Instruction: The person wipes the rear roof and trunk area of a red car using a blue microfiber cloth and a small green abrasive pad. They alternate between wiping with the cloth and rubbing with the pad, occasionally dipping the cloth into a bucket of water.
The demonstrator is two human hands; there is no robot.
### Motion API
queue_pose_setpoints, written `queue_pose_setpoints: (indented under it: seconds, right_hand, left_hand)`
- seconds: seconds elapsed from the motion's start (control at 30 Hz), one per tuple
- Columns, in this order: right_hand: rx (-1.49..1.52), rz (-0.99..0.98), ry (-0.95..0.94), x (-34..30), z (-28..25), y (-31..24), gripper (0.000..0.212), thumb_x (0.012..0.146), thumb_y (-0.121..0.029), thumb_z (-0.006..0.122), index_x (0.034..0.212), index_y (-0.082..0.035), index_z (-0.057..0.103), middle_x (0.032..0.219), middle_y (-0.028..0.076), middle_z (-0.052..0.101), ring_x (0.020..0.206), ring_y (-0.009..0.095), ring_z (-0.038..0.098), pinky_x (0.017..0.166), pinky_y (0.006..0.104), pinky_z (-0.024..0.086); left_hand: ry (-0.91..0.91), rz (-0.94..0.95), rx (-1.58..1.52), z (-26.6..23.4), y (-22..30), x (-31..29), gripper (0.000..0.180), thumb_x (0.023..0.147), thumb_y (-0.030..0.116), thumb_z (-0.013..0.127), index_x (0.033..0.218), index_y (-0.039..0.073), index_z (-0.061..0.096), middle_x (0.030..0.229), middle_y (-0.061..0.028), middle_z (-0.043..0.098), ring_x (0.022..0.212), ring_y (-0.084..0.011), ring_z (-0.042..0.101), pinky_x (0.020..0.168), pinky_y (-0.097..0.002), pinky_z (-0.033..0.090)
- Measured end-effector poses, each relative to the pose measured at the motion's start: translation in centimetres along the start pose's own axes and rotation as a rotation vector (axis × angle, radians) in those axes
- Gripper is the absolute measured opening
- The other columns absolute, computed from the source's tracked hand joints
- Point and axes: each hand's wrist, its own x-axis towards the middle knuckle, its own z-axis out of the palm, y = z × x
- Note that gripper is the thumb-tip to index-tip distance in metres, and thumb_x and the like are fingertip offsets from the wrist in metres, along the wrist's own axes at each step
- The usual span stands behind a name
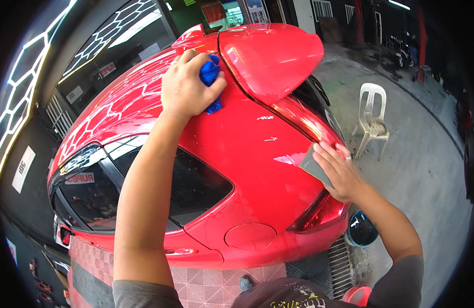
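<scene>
Red car (267, 200) stands mid-scene, the left hand (189, 84) clutching a bunched blue cloth (210, 72) on its far side, perhaps to brace, while the right hand (340, 172) holds a grey pad (314, 165) under straightened fingers at right, seemingly for even pressure.

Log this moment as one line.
left hand: holding blue cloth on red car | right hand: laid over grey sheet at car's rear corner | white chair: upright behind car
</scene>
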Motion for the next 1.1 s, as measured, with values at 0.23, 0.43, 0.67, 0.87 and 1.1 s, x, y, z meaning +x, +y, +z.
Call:
queue_pose_setpoints:
  seconds: [0.23, 0.43, 0.67, 0.87, 1.1]
  right_hand:
    - [0.034, 0.018, 0.265, 14.2, 0.3, -4.3, 0.077, 0.093, -0.018, 0.077, 0.161, 0.002, 0.046, 0.171, 0.023, 0.044, 0.158, 0.038, 0.044, 0.125, 0.057, 0.031]
    - [-0.044, 0.178, -0.026, 0.6, 0.4, -3.1, 0.089, 0.088, -0.015, 0.078, 0.167, -0.001, 0.041, 0.176, 0.02, 0.039, 0.166, 0.035, 0.033, 0.132, 0.0576, 0.024]
    - [-0.104, 0.057, 0.232, 12.3, -0.1, -5.2, 0.078, 0.098, -0.025, 0.075, 0.165, 0.0, 0.043, 0.169, 0.021, 0.049, 0.157, 0.037, 0.046, 0.128, 0.0558, 0.032]
    - [-0.002, 0.157, 0.224, 9.8, -1.3, -7.1, 0.045, 0.112, -0.026, 0.061, 0.154, -0.01, 0.061, 0.162, 0.02, 0.058, 0.153, 0.037, 0.052, 0.127, 0.0554, 0.038]
    - [0.004, 0.739, 0.313, 4.8, 5.4, -13.7, 0.054, 0.118, -0.03, 0.049, 0.164, -0.003, 0.049, 0.171, 0.026, 0.045, 0.162, 0.042, 0.038, 0.133, 0.0568, 0.028]
  left_hand:
    - [0.002, -0.01, -0.019, 0.8, 0.2, 0.5, 0.038, 0.085, 0.038, 0.08, 0.107, 0.007, 0.075, 0.108, -0.013, 0.069, 0.104, -0.0398, 0.071, 0.09, -0.0507, 0.057]
    - [0.0, -0.017, -0.001, 0.2, -0.7, -0.4, 0.049, 0.087, 0.044, 0.079, 0.118, 0.007, 0.077, 0.117, -0.0134, 0.072, 0.109, -0.0397, 0.071, 0.094, -0.0509, 0.058]
    - [-0.059, -0.049, -0.003, 0.2, -0.1, 0.1, 0.055, 0.088, 0.047, 0.079, 0.125, 0.007, 0.078, 0.126, -0.0152, 0.073, 0.117, -0.0396, 0.072, 0.101, -0.0502, 0.057]
    - [0.021, 0.009, 0.038, 1.0, -1.8, -0.3, 0.061, 0.086, 0.052, 0.077, 0.13, 0.009, 0.078, 0.133, -0.0146, 0.074, 0.117, -0.0408, 0.074, 0.1, -0.0503, 0.059]
    - [-0.005, 0.016, 0.034, 1.7, -1.6, 0.4, 0.067, 0.088, 0.058, 0.072, 0.138, 0.013, 0.077, 0.133, -0.0129, 0.075, 0.121, -0.0363, 0.075, 0.102, -0.049, 0.06]
